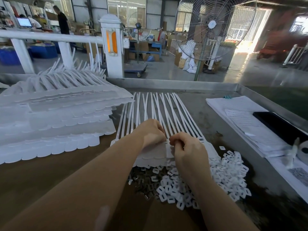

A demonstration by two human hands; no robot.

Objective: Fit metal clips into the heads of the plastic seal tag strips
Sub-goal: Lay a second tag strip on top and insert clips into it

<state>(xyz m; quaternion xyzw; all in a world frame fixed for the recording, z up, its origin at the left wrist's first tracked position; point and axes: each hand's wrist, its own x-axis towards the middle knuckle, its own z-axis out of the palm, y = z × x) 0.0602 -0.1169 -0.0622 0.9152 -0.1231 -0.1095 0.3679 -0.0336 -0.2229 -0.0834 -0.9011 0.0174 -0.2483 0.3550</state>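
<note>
Fitting one clip at a time, it seems: best done by steadying the head flat, seating the clip square in its slot, then pressing straight down until flush.

Landmark: flat white plastic sheet of joined seal tag strips (150, 151), lying mid-table on the grey metal tray table (216, 114), long thin tails fanned away toward the far rim.

Left hand (150, 133) on the sheet's row of heads, fingers curled down and pressing or pinching there; whether anything held, cannot tell. Right hand (185, 148) just beside it, fingertips meeting the left's over one head, curled as if pinching something small; clip itself hidden. Both forearms reaching in from the near edge, wrists low.

Near side of the sheet: heap of small dark metal clips (143, 179), with a heap of small white plastic square rings (216, 177) to its right. Left of the sheet: tall stack of white strip sheets (55, 124). Right: stacked papers (241, 117) under a black flat phone-like slab (280, 127).
</note>
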